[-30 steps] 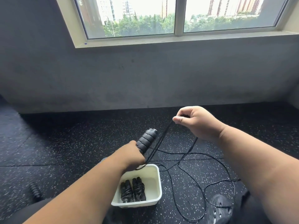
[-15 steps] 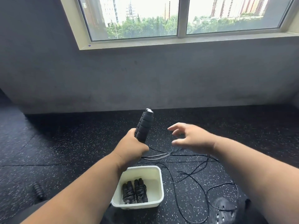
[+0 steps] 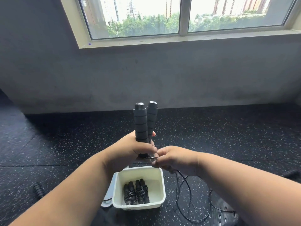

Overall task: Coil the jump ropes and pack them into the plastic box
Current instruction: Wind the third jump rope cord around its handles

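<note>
Your left hand [image 3: 138,150] grips both handles [image 3: 145,123] upright above the box [image 3: 160,185]; your right hand [image 3: 174,160] pinches the cord [image 3: 187,193] at their base. The slack lies looped on the floor [image 3: 228,136] right of the box, so it may tangle or slip off as you wind.

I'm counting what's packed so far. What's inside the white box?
Two coiled jump ropes lie side by side on the bottom of the box. The near wall hides their lower ends.
</note>
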`<state>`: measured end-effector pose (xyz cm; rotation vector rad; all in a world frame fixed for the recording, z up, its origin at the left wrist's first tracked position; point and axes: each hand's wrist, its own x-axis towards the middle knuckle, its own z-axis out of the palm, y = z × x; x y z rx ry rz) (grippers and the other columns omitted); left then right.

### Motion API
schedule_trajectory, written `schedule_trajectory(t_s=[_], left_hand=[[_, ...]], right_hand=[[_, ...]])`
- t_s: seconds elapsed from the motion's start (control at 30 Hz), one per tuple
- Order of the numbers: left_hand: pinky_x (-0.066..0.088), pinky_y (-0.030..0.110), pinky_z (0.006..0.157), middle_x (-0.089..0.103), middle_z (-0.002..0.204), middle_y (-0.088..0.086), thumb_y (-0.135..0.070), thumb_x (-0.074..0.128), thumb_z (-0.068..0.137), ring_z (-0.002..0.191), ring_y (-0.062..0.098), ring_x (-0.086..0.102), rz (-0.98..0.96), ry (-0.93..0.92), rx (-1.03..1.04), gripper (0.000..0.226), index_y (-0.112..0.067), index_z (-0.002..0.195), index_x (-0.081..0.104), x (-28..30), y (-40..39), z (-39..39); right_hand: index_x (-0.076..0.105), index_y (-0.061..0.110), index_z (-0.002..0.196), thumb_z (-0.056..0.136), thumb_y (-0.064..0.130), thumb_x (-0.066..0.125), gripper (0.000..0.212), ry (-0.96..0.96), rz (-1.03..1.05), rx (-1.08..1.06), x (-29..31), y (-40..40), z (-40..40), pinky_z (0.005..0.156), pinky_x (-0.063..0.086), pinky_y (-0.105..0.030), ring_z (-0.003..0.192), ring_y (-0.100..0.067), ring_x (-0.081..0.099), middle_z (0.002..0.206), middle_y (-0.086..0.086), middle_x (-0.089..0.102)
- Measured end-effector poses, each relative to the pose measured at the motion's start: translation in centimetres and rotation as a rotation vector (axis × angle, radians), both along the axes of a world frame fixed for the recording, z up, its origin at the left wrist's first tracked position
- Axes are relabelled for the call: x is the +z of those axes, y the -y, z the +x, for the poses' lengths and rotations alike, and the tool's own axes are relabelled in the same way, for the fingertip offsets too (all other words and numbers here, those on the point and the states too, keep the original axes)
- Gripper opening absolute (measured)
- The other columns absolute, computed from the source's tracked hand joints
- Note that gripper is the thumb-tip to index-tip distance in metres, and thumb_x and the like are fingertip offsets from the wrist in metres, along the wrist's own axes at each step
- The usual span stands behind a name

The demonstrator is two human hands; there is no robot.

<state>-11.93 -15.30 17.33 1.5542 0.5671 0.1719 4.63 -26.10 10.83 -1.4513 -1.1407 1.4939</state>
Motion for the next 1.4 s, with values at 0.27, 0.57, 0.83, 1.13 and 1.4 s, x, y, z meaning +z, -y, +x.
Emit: schedule_trajectory(t_s=[0.27, 0.57, 0.83, 1.13, 1.4], left_hand=[[0.049, 0.039, 0.062, 0.064, 0.078, -0.002, -0.018, 0.071, 0.070, 0.066, 0.016, 0.056, 0.643, -0.234, 0.124, 0.036, -0.033, 0.096, 0.053, -1.3, -0.4, 0.2], [0.045, 0.036, 0.070, 0.058, 0.087, -0.009, -0.024, 0.066, 0.079, 0.082, 0.025, 0.060, 0.962, -0.368, 0.219, 0.034, -0.035, 0.098, 0.040, -1.5, 0.5, 0.7], [0.049, 0.034, 0.066, 0.068, 0.087, 0.001, -0.022, 0.069, 0.077, 0.075, 0.021, 0.063, 0.526, -0.297, 0.499, 0.026, -0.026, 0.098, 0.055, -1.4, -0.5, 1.5], [0.042, 0.033, 0.070, 0.064, 0.092, -0.002, -0.031, 0.059, 0.091, 0.082, 0.029, 0.057, 1.036, -0.663, 0.007, 0.019, -0.026, 0.098, 0.042, -3.9, -0.5, 1.1], [0.050, 0.036, 0.072, 0.061, 0.094, -0.011, -0.018, 0.068, 0.078, 0.087, 0.019, 0.061, 1.194, -0.341, -0.291, 0.034, -0.034, 0.100, 0.047, -0.7, 2.8, 0.6]], right_hand=[[0.064, 0.022, 0.074, 0.093, 0.021, 0.068, 0.020, 0.039, -0.149, -0.021, 0.8, 0.0, 1.7, 0.049, 0.018, -0.029, 0.048, -0.011, 0.027, 0.055, 0.003, 0.040], [0.069, 0.021, 0.119, 0.081, 0.013, 0.071, 0.039, 0.019, -0.010, 0.030, 3.3, 0.3, 2.6, 0.054, 0.026, -0.028, 0.058, -0.010, 0.037, 0.072, -0.001, 0.050], [0.067, 0.017, 0.083, 0.100, 0.050, 0.061, 0.038, 0.896, 0.129, -0.011, 5.4, 0.2, 2.5, 0.052, 0.037, -0.023, 0.051, -0.003, 0.041, 0.061, 0.009, 0.053], [0.073, 0.029, 0.096, 0.090, 0.046, 0.068, 0.018, 1.368, 0.618, 0.188, 7.9, 1.5, 1.7, 0.072, 0.052, -0.035, 0.085, -0.019, 0.066, 0.092, 0.008, 0.072], [0.073, 0.019, 0.083, 0.088, 0.042, 0.078, 0.024, 0.768, 0.291, 0.024, 8.0, 1.2, 5.9, 0.063, 0.043, -0.030, 0.065, -0.007, 0.050, 0.071, -0.001, 0.065]])
